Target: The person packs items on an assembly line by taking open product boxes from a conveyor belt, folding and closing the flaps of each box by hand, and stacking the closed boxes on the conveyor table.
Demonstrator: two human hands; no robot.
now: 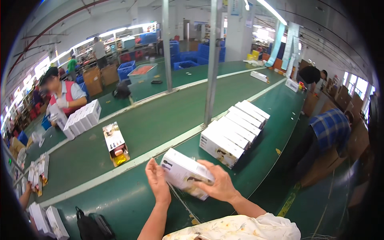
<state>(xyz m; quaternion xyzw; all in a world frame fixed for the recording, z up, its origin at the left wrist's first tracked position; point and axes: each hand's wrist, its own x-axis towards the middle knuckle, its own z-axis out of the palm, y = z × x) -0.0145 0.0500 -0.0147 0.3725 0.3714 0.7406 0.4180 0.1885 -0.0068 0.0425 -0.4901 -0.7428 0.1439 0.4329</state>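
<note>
A white printed carton point(185, 171) is tilted in front of me, above the green table. My right hand point(219, 183) grips its right end, thumb along the near side and fingers over the top. My left hand point(158, 182) stands open beside the carton's left end, fingers stretched upward; whether it touches the cardboard I cannot tell. Just beyond my right hand, several similar white cartons point(236, 130) stand in a row on the table. On the conveyor belt ahead and to the left lies a carton point(116, 145) with a yellow and pink end.
A metal post point(212, 68) rises between the belt point(160, 120) and my table. Across the belt, a person in a red vest point(68, 96) handles a row of cartons point(85, 118). A black bag point(91, 224) lies at lower left. At right, a person in a plaid shirt point(330, 128) bends over cardboard boxes.
</note>
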